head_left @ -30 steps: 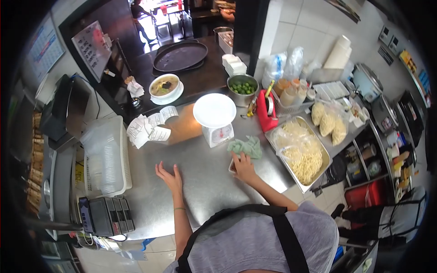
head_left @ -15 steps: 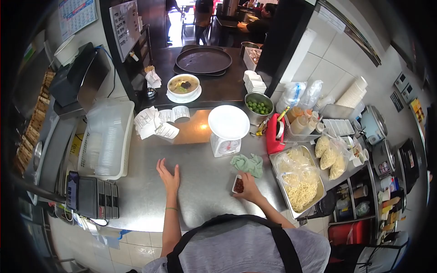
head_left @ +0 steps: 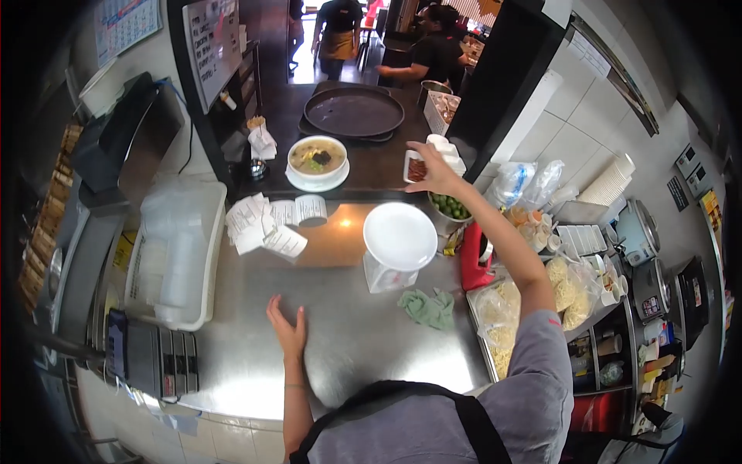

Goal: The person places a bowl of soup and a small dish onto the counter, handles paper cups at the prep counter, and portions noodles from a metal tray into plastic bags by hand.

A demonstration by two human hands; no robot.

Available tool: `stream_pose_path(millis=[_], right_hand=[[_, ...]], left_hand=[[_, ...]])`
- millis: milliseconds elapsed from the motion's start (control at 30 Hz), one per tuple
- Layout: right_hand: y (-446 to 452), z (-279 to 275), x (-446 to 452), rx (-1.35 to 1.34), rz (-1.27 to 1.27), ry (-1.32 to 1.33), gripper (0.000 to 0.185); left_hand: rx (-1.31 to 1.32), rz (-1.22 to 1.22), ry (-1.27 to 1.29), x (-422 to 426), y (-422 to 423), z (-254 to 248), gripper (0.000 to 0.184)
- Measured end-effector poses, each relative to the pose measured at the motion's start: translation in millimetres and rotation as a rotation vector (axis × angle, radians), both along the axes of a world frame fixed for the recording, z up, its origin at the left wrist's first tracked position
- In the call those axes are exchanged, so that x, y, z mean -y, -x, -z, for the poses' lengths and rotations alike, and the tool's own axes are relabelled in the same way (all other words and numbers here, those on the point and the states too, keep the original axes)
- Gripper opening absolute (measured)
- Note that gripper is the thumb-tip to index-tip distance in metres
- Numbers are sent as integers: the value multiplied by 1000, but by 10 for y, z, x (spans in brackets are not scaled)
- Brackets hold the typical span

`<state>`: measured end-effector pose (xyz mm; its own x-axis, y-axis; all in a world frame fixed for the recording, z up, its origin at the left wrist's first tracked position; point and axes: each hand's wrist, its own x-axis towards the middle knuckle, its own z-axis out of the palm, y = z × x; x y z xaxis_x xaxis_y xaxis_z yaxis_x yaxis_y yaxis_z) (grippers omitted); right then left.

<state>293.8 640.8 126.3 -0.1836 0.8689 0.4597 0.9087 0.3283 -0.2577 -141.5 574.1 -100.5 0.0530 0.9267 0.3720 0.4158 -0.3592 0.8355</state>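
Stretched forward over the dark pass shelf, my right hand point(head_left: 439, 174) grips a small white dish of dark red chili-like bits point(head_left: 416, 168), thumb and fingers at its opposite edges. Just beyond that hand is a stack of small white dishes point(head_left: 446, 147), and green limes point(head_left: 449, 206) in a metal bowl are below the wrist. To the left on the shelf stands a white bowl of soup point(head_left: 318, 157) on a saucer point(head_left: 317, 182). My left hand point(head_left: 288, 326) is at the steel counter point(head_left: 340, 340), fingers apart and holding nothing. Whether it touches the surface I cannot tell.
A white-topped scale point(head_left: 399, 236) and a green cloth point(head_left: 428, 308) occupy the counter. Paper slips point(head_left: 251, 223) lie left of the scale. A plastic bin of containers point(head_left: 207, 274) is at left, a noodle tray point(head_left: 491, 357) at right. Round trays point(head_left: 354, 112) and people stand beyond.
My right hand has carried the small chili dish from beside the green cloth forward to the pass shelf, next to the stacked dishes. My left hand stays open near the same spot.
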Motion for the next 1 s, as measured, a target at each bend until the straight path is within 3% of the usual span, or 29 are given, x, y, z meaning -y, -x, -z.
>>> stream_pose_path(millis=[300, 533, 567, 633, 700, 733, 767, 800, 833, 867, 967, 1000], right_hand=[[-373, 1501, -1704, -43, 206, 311, 95], [-281, 1639, -1968, -82, 362, 510, 94], [-281, 1600, -1921, -31, 365, 353, 85], [-153, 1371, -1741, 81, 354, 45, 70], [-274, 804, -1720, 82, 179, -257, 32], [-136, 199, -1444, -104, 173, -509, 16], [-181, -409, -1163, -19, 134, -611, 12], [-317, -795, -1066, 64, 230, -974, 26], [-404, -1386, -772, 108, 252, -1145, 36], [-767, -1748, -698, 164, 429, -1293, 46], [-1589, -2549, -400, -154, 839, -1427, 62], [-1809, -2709, -312, -291, 995, -1321, 61]], left_hand=[[-39, 25, 36, -4, -43, -130, 56], [-27, 22, 28, -8, -86, -94, 55], [-27, 28, 4, -9, -68, -38, 54], [-13, 34, -3, -8, -57, -24, 52], [-31, 44, 3, 9, -57, -51, 51], [-39, 47, 4, 5, -53, -65, 50], [-48, 44, -1, 3, -45, -64, 49], [-58, 42, -3, 5, -37, -53, 47], [-66, 44, -3, 20, -39, -42, 46], [-68, 49, -6, 38, -40, -37, 45], [-84, 61, -26, 35, -38, -56, 41], [-86, 63, -27, 37, -34, -40, 41]])
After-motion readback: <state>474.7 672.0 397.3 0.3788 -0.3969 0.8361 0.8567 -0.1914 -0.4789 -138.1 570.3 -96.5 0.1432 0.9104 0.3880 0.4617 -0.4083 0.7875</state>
